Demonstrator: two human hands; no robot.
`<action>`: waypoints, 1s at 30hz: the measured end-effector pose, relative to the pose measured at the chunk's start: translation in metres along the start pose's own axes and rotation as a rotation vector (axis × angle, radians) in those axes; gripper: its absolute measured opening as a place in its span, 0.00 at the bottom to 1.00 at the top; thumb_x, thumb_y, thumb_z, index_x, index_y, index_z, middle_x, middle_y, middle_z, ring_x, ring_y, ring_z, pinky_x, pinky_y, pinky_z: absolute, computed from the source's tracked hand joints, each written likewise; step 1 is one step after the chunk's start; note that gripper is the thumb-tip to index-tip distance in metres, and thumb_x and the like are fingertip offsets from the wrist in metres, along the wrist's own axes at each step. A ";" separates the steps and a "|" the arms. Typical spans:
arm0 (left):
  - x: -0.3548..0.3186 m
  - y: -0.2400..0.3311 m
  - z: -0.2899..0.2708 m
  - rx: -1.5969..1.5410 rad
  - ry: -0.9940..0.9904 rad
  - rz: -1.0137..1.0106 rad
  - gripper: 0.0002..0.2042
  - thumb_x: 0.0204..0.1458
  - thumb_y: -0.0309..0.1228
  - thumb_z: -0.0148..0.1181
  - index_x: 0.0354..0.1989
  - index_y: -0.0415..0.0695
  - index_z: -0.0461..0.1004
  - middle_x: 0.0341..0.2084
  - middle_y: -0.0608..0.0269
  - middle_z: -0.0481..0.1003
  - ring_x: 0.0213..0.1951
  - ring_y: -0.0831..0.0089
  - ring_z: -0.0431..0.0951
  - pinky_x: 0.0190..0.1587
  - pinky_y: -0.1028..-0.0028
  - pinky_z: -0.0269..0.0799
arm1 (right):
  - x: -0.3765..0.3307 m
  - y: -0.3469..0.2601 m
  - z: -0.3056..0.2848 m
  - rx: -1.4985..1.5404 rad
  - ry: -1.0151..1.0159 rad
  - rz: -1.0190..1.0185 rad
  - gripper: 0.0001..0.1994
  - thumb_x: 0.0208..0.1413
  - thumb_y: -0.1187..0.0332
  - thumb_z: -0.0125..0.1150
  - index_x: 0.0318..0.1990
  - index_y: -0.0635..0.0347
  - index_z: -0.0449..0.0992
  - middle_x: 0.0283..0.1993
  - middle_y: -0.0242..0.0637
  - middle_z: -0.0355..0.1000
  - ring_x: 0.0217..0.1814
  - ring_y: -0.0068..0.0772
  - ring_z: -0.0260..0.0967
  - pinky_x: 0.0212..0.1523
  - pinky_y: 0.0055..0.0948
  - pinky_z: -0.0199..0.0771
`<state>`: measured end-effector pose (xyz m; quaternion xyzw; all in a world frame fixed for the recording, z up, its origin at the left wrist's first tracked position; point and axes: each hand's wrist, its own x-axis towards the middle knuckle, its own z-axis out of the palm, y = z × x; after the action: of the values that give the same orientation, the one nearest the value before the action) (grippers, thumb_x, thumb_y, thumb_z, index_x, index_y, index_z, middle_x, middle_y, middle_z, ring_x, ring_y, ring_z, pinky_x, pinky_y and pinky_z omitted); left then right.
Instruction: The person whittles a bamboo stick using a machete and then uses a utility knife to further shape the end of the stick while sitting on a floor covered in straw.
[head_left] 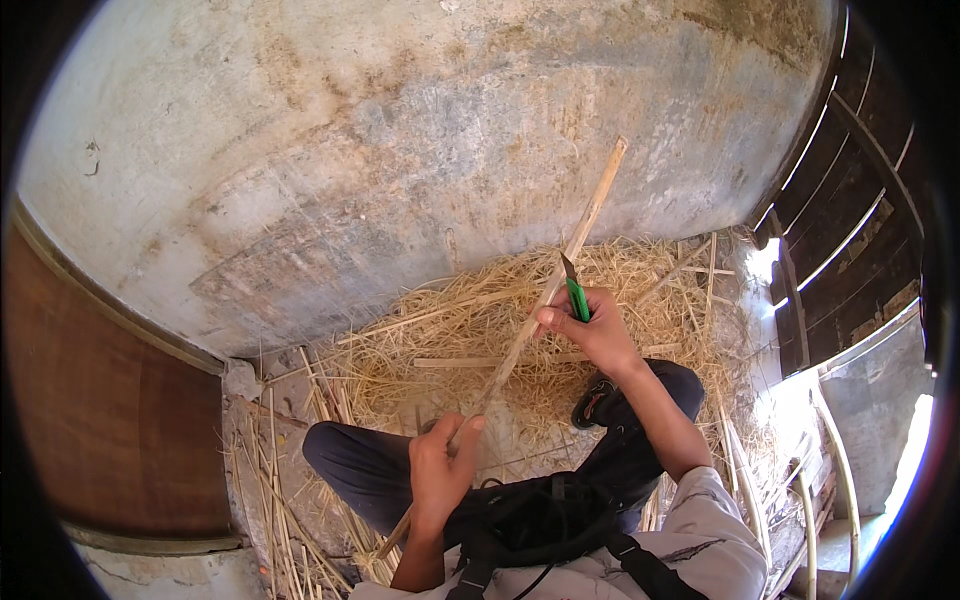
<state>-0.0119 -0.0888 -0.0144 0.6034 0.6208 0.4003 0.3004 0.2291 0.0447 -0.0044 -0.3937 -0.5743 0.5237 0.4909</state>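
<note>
A long, pale strip of split wood or bamboo (598, 196) slants from beside my left thigh up toward the wall. My left hand (441, 468) is closed round its lower part. Farther up the strip, my right hand (588, 325) grips a green-handled knife (577, 300), its dark, pointed blade angled up along the strip's right side. The right thumb lies against the strip just below the blade. Whether the blade's edge touches the wood, I cannot tell.
A pile of straw-like shavings (480, 290) lies against the stained wall (420, 140). Loose strips (270, 490) lie at the left, by a brown wooden panel (110, 400). Poles (832, 470) lean at the right, below dark slatted boards (850, 200). My shoe (594, 402) rests beside the shavings.
</note>
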 end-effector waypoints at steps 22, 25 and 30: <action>0.003 -0.042 -0.030 -0.286 -0.024 -0.070 0.18 0.70 0.41 0.56 0.28 0.45 0.69 0.15 0.77 0.62 0.16 0.88 0.60 0.18 0.81 0.52 | 0.008 -0.001 -0.043 -0.743 0.352 -0.240 0.13 0.64 0.64 0.67 0.50 0.63 0.83 0.37 0.35 0.82 0.37 0.25 0.75 0.41 0.32 0.73; 0.000 -0.033 -0.031 -0.428 -0.145 -0.204 0.19 0.71 0.42 0.54 0.28 0.45 0.69 0.15 0.76 0.62 0.15 0.88 0.59 0.16 0.81 0.51 | 0.010 0.009 -0.044 -0.589 0.388 -0.321 0.17 0.66 0.62 0.65 0.56 0.61 0.81 0.37 0.33 0.82 0.34 0.19 0.70 0.36 0.27 0.67; -0.003 -0.024 -0.028 -0.553 -0.330 -0.266 0.20 0.71 0.43 0.52 0.28 0.44 0.69 0.15 0.75 0.61 0.15 0.88 0.58 0.16 0.81 0.50 | -0.001 -0.021 -0.017 -0.071 0.144 -0.091 0.18 0.66 0.61 0.65 0.58 0.62 0.80 0.41 0.36 0.83 0.44 0.23 0.78 0.48 0.31 0.77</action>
<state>-0.0476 -0.0939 -0.0217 0.4696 0.5051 0.4076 0.5985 0.2467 0.0447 0.0158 -0.4208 -0.5731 0.4505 0.5400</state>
